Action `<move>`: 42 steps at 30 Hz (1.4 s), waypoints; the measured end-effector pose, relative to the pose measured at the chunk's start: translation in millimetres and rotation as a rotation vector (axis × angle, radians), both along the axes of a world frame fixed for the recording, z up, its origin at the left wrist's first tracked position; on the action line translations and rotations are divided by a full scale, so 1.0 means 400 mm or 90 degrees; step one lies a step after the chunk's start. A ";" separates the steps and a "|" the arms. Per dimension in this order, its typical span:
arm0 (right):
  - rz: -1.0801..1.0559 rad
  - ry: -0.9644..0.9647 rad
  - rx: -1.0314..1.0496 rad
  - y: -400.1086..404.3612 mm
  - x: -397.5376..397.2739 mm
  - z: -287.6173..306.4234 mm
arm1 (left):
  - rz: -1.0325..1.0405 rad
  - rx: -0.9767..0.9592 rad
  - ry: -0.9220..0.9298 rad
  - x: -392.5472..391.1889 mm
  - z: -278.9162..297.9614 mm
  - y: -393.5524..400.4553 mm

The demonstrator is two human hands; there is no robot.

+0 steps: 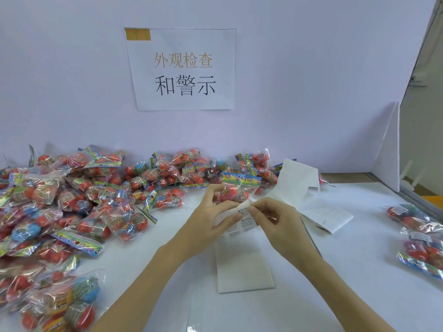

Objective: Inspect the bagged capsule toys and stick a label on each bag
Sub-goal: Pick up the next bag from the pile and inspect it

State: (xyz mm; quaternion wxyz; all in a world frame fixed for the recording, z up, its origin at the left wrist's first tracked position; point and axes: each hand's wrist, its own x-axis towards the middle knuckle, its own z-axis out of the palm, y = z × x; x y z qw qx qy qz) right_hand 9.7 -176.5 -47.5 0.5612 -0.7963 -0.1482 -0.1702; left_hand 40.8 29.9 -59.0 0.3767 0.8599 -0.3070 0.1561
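Observation:
My left hand (211, 212) grips a clear bag of red capsule toys (233, 190) together with a white strip of warning labels (242, 221) at the table's middle. My right hand (271, 216) pinches a label at the strip's upper edge, right beside the left thumb. The strip's bare backing (242, 269) hangs down onto the white table (347, 271) below my hands. A big heap of bagged capsule toys (72, 200) covers the left and back of the table. A few bags with white labels on them (417, 231) lie at the right edge.
More white label backing (297, 180) curls up behind my hands, and a label sheet (328, 216) lies flat to the right. A paper sign (184, 68) hangs on the back wall. A white partition (388, 152) stands at the right rear.

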 end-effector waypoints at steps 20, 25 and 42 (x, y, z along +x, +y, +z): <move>-0.078 -0.236 -0.186 -0.003 -0.018 0.004 | 0.013 -0.095 0.070 -0.008 0.025 -0.008; -0.053 -0.265 -0.246 -0.014 -0.017 0.009 | -0.031 -0.102 0.089 -0.014 0.024 -0.016; -0.038 -0.385 -0.250 -0.006 -0.014 0.004 | -0.014 -0.172 0.229 -0.018 0.022 -0.021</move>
